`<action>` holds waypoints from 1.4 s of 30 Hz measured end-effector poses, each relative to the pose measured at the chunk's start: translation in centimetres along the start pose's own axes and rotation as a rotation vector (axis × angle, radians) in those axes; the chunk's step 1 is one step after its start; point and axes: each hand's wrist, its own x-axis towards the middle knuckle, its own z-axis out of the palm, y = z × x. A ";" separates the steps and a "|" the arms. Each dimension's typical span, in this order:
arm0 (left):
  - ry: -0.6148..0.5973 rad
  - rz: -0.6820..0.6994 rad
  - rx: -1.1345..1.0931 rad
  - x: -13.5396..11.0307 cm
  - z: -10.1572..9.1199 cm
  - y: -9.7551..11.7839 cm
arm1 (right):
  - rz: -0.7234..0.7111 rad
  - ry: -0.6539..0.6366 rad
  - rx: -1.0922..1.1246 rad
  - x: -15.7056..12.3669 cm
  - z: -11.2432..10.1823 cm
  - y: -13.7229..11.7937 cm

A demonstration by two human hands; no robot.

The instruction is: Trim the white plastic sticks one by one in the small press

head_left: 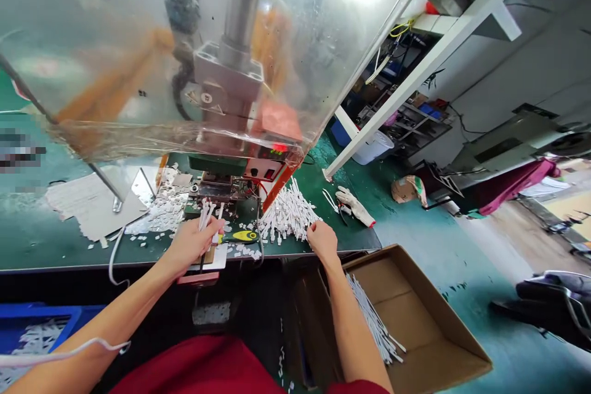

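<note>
In my left hand point(194, 240) I hold several thin white strips point(205, 212), their ends pointing up in front of the press's lower plate point(213, 188). One strip stands apart from the bunch near my fingertips. My right hand point(322, 239) is at the right edge of a heap of white strips point(289, 212) on the green table, its fingers curled closed. Whatever they may hold is hidden. A yellow-and-black handled tool point(244, 236) lies between my hands.
A clear plastic sheet point(115, 92) hangs before the press. White scraps point(161, 212) and paper point(92, 206) lie left. A glove point(355, 206) and pliers point(342, 214) lie right. Below are a cardboard box point(415, 320) holding strips and a blue bin point(69, 323).
</note>
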 end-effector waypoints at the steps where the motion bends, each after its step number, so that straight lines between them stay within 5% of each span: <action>1: -0.007 -0.008 -0.012 -0.3 0.0 0.2 | 0.013 0.002 -0.012 0.1 0.2 -0.1; 6: -0.140 -0.045 -0.003 -2.0 -0.7 0.6 | 0.042 0.007 -0.014 0.4 0.2 -0.1; 9: -0.104 -0.018 -0.080 -2.7 -1.8 0.3 | 0.048 0.060 0.072 0.4 -0.6 -0.1; 13: -0.110 -0.057 -0.211 -3.0 -3.2 0.0 | 0.021 0.159 0.656 -1.2 -2.3 -2.2; 17: -0.167 -0.063 -0.367 -3.2 -4.2 -0.3 | -0.091 -0.200 1.280 -5.0 -2.2 -8.1; 21: -0.189 -0.045 -0.489 -3.6 -5.0 -0.5 | -0.146 -0.561 1.523 -7.9 -0.3 -14.7; 26: -0.165 -0.056 -0.560 -3.9 -6.1 -0.8 | -0.138 -0.606 1.617 -8.5 1.5 -18.8; 42: -0.162 -0.069 -0.516 -3.6 -6.5 -1.8 | -0.071 -0.588 1.580 -7.5 2.2 -20.1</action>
